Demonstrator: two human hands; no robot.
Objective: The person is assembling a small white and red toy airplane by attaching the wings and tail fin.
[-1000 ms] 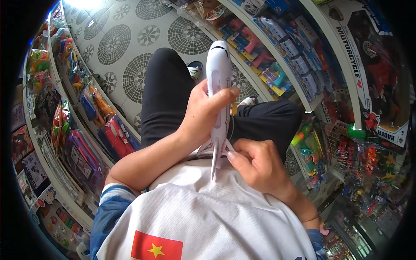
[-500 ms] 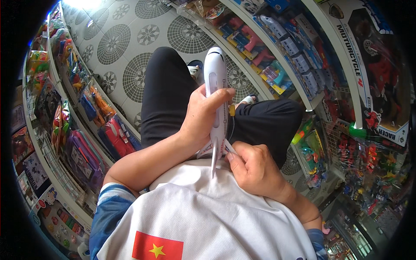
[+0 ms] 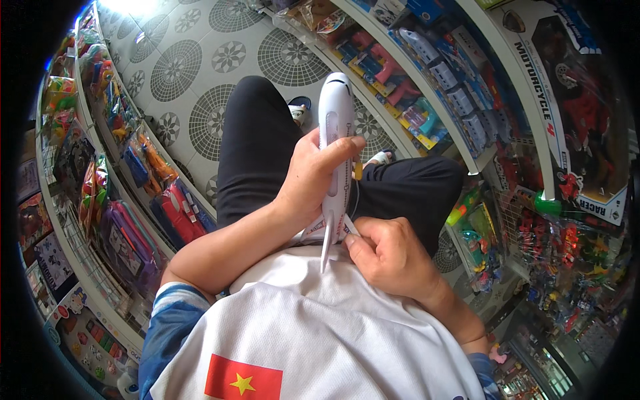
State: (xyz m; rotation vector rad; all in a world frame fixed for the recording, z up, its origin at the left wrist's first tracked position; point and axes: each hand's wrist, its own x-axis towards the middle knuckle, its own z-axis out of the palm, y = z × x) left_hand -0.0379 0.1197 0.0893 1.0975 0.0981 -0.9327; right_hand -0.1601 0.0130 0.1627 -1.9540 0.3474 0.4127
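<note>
A white toy airplane [image 3: 335, 110] points nose away from me above my lap, its tail fin close to my shirt. My left hand [image 3: 310, 170] is wrapped round the middle of the fuselage, thumb across the top. At the tail, my right hand [image 3: 390, 253] pinches the right tailplane [image 3: 349, 229] between thumb and curled fingers. A small yellow part [image 3: 358, 171] sticks out from beneath the body on the right side, beside my left hand. The plane's underside is hidden, and no main wings show.
My knees in black trousers [image 3: 257, 140] are spread under the toy. Shelves of bagged toys [image 3: 180, 207] curve along the left. On the right are shelves with boxed toy trains [image 3: 443, 77] and a boxed toy motorcycle [image 3: 587, 113]. Patterned tiles [image 3: 177, 60] cover the floor.
The airplane has tilted slightly, its nose a little to the right and its tail fin a little to the left. My right hand has shifted slightly left with the tail. Both grips stay the same.
</note>
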